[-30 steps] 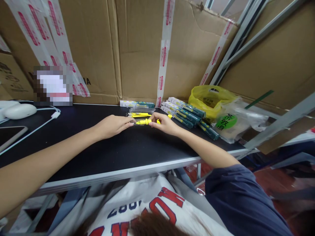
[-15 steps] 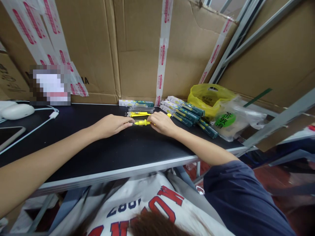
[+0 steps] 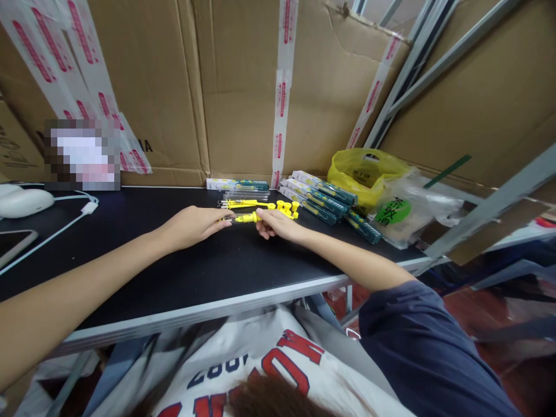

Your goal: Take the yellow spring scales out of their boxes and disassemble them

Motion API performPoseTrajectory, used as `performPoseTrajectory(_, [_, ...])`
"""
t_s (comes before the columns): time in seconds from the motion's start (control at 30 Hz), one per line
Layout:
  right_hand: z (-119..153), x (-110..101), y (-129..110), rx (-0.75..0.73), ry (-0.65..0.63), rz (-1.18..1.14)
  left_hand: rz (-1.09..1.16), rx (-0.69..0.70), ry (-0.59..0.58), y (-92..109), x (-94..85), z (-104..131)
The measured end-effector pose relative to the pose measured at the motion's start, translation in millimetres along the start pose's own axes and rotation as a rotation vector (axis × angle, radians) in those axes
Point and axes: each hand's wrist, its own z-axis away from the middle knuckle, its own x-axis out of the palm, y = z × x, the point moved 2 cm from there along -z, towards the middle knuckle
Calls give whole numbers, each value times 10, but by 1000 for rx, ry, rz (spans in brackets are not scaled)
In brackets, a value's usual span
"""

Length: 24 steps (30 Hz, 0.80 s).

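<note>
Between my hands lies a yellow and clear pen [image 3: 247, 218], held level above the black tabletop. My left hand [image 3: 195, 226] is closed on its clear end, at the left. At the yellow end, my right hand [image 3: 278, 225] grips with thumb and forefinger, the other fingers curled below. Just behind the hands are thin yellow refills [image 3: 243, 204] with dark tips. Several yellow round-ended parts [image 3: 286, 206] lie right behind my right hand. Farther back rest clear tubes [image 3: 245, 196].
Several green and white pen boxes [image 3: 321, 200] are stacked at the right, and another box [image 3: 237, 185] lies along the cardboard wall. A yellow bag [image 3: 362, 176] and a clear bag [image 3: 402, 214] stand farther right. A phone [image 3: 15, 243] and white cable [image 3: 56, 240] lie at left.
My right hand has shifted slightly toward me and turned, uncovering the yellow round-ended parts behind it. The camera view has moved slightly. My left hand keeps its hold.
</note>
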Motion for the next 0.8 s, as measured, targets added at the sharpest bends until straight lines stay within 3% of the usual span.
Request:
performPoseTrajectory(0.2, [70,-133,-91,-295,65,253,58,8,10,-19,-27,8])
performPoseTrajectory(0.37, [110,-227,-93,-452,160,692,64,18,6,-31,-31,11])
performPoseTrajectory(0.57, [59,-173,-49,-585,149,1068,69,38,-17,-14,-38,14])
performPoseTrajectory(0.67, [52,-152,-39,-576,140,1053,68,41,-30,-15,-39,13])
performPoseTrajectory(0.8, [74,-178,-27,-415,163,646,56,35,-21,-28,-20,9])
